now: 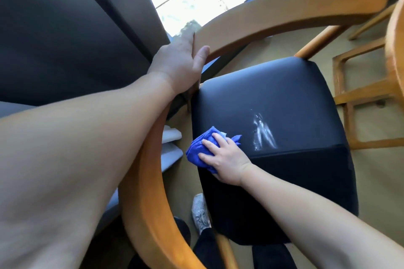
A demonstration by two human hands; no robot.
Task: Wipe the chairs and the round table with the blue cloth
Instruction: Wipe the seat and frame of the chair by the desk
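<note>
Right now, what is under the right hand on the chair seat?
The bunched blue cloth, pressed by the right hand onto the black seat. The seat surface beneath the cloth is covered.

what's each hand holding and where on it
Left hand grips the chair's wooden rail at its bend, thumb in front. Right hand presses down on top of the bunched cloth on the seat, fingers spread.
</note>
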